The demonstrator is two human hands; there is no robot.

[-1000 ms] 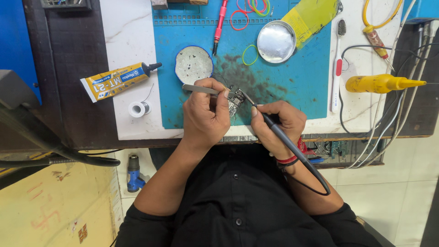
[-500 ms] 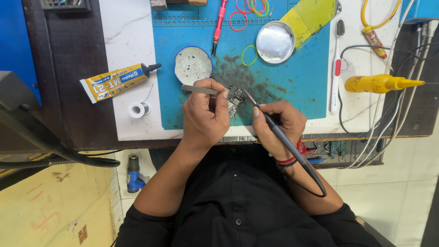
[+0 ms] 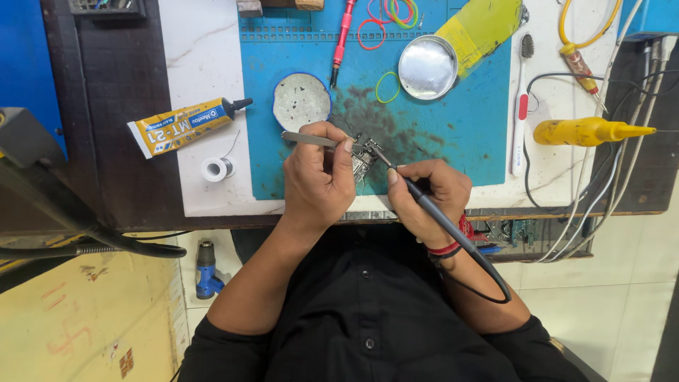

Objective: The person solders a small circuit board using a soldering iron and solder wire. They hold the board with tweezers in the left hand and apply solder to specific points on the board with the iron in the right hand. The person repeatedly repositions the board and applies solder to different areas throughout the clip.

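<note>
Since the hands crowd it, the small circuit board (image 3: 363,157) is mostly hidden; only a sliver shows between them on the blue mat (image 3: 460,127) at the tabletop's near edge. Left hand (image 3: 318,180) pinches tweezers (image 3: 311,139), tips lost behind the fingers. Right hand (image 3: 424,198) grips the soldering iron (image 3: 424,201), tip on the board. Versus a second ago: same grips, iron tip barely shifted, board unmoved.
</note>
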